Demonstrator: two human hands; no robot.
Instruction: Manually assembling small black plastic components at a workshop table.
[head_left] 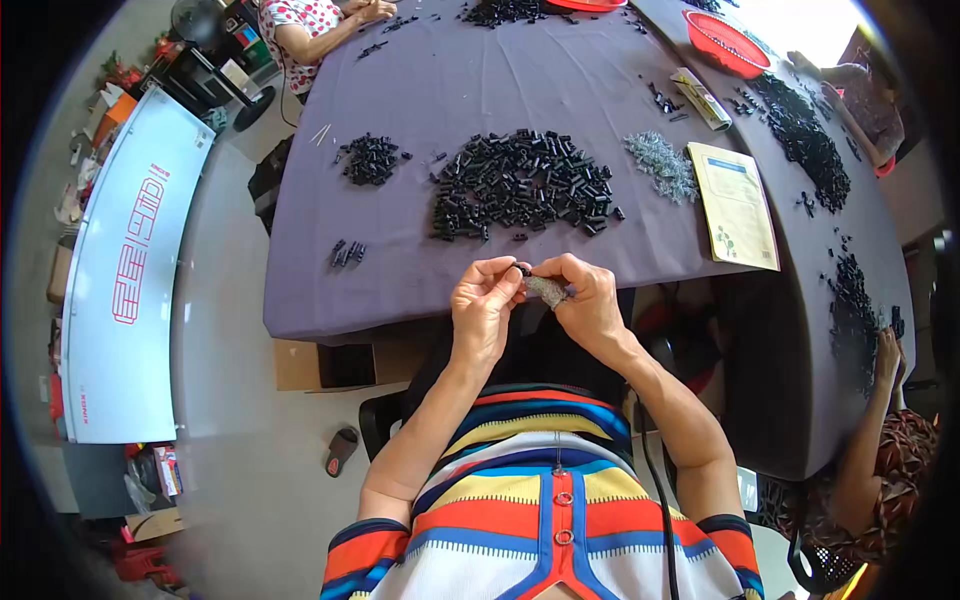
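Observation:
Both my hands meet just above the near edge of the cloth-covered table (640, 255). My left hand (482, 310) pinches a small black cylindrical part (522, 269) between thumb and fingers. My right hand (588, 310) is closed, its fingertips close to that black part. A cluster of tiny clear, greyish pieces (546, 291) sticks out from the right hand's grip. Beyond my hands lies a wide heap of black cylindrical parts (525, 185). A smaller black heap (370, 160) sits to its left, and several parts (347, 254) lie in a small group nearer the left edge.
A pile of clear small pieces (664, 165) lies right of the big heap, beside a yellowish packet (733, 205). A long box (702, 98) and a red basket (727, 45) stand farther right. Co-workers' hands (376, 10) are at the far left and right edges.

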